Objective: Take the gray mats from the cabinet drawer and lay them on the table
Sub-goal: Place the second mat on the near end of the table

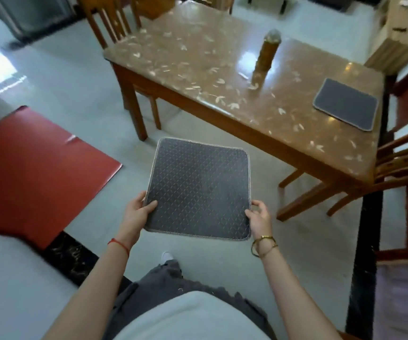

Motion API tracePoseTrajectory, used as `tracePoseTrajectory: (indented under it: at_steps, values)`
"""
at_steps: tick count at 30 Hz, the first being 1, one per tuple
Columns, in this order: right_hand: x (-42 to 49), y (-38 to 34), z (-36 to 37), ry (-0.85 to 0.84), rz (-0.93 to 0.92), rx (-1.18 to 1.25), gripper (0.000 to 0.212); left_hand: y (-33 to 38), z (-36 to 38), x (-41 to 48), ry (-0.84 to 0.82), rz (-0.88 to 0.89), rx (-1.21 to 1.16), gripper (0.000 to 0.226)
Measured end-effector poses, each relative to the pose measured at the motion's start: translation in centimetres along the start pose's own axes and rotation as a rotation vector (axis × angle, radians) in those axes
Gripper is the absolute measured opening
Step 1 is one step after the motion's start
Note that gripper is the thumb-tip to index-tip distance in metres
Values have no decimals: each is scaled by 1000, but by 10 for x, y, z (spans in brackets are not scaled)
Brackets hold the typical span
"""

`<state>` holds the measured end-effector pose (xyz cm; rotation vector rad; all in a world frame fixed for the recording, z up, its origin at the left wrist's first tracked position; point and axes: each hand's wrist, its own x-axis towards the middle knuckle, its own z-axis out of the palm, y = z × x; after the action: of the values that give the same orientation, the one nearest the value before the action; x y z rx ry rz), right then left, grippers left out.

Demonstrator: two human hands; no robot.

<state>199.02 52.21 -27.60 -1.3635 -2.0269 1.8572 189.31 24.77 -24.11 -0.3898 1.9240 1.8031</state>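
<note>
I hold a square gray mat with a pale stitched border flat in front of me, above the floor. My left hand grips its near left edge, thumb on top. At the near right corner my right hand pinches the mat. A second gray mat lies flat on the right end of the wooden table, which stands ahead and to the right. The cabinet drawer is out of view.
A tall brown cylindrical container stands mid-table. One wooden chair is at the table's far left, another chair at its near right. A red floor panel lies to my left. Pale floor separates me from the table.
</note>
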Motion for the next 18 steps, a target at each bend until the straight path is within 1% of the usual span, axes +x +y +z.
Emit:
tracePoseTrajectory:
  at_steps: [3, 6, 10, 18]
  values:
    - [15, -25, 52, -68, -40, -30, 25, 13, -34, 18, 90, 5, -83, 43]
    - [27, -48, 109, -121, -50, -55, 24, 23, -78, 45, 137, 13, -114, 37]
    - [42, -74, 166, -173, -49, -90, 23, 28, -124, 84, 192, -4, -133, 39]
    - [90, -129, 264, -230, -63, -158, 20, 61, -176, 167, 245, 12, -194, 37]
